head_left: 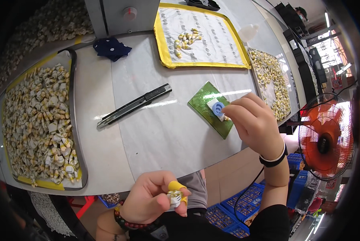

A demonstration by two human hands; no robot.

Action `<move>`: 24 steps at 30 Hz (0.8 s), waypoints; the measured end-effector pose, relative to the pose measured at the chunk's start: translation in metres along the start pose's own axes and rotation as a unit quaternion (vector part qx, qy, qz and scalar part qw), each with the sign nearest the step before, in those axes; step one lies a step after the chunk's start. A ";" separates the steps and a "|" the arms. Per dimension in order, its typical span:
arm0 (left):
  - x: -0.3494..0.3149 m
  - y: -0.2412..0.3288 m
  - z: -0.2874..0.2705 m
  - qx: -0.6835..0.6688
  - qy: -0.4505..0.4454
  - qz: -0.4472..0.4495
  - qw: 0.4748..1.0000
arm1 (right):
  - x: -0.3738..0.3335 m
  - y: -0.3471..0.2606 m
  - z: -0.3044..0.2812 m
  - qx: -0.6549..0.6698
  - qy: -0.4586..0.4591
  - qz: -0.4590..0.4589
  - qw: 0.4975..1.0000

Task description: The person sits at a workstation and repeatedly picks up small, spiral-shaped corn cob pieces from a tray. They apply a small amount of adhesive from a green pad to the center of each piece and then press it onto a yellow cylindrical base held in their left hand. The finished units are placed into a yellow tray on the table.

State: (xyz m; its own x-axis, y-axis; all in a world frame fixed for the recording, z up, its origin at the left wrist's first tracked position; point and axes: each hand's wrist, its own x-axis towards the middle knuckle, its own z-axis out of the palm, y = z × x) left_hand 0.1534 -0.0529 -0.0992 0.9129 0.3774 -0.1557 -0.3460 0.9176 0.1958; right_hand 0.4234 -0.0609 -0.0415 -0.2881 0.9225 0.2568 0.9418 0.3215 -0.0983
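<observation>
My left hand [151, 197], near the table's front edge, pinches a small white and yellow figurine [174, 198]. Yellow covers wrap some of its fingertips. Over to the right, my right hand [255, 123] has its fingers closed beside a blue round piece [217, 108], which sits on a small white block [211, 103]. What those fingers hold, if anything, is hidden. Under the block lies a shiny green tile [206, 111]. A black and silver utility knife [135, 105] rests on the table to its left, blade toward the lower left.
At the left, a tray [73, 120] is heaped with similar small pieces. A yellow-edged cloth-lined tray [162, 48] at the back holds several more; another filled tray [271, 94] stands right. A dark blue cloth [110, 49], a white bottle [248, 33] and an orange fan [326, 138] are around.
</observation>
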 end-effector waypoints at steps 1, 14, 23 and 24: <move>0.000 0.000 -0.001 0.002 -0.001 -0.007 1.000 | 0.004 -0.006 -0.002 0.023 0.022 0.006 0.999; 0.009 -0.009 -0.004 -0.072 -0.047 -0.108 0.990 | 0.008 -0.055 -0.001 0.367 0.082 -0.140 0.916; 0.011 -0.013 0.000 -0.091 -0.055 -0.121 0.987 | 0.013 -0.052 0.003 0.393 0.068 -0.191 0.897; 0.011 -0.013 0.000 -0.092 -0.054 -0.122 0.987 | 0.013 -0.053 0.003 0.392 0.066 -0.191 0.898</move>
State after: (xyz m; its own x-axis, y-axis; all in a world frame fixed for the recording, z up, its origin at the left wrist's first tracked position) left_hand 0.1683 -0.0611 -0.1035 0.9882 0.1364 -0.0704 -0.1377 0.9904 -0.0149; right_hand 0.3696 -0.0652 -0.0356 -0.4914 0.6967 0.5226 0.3527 0.7078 -0.6121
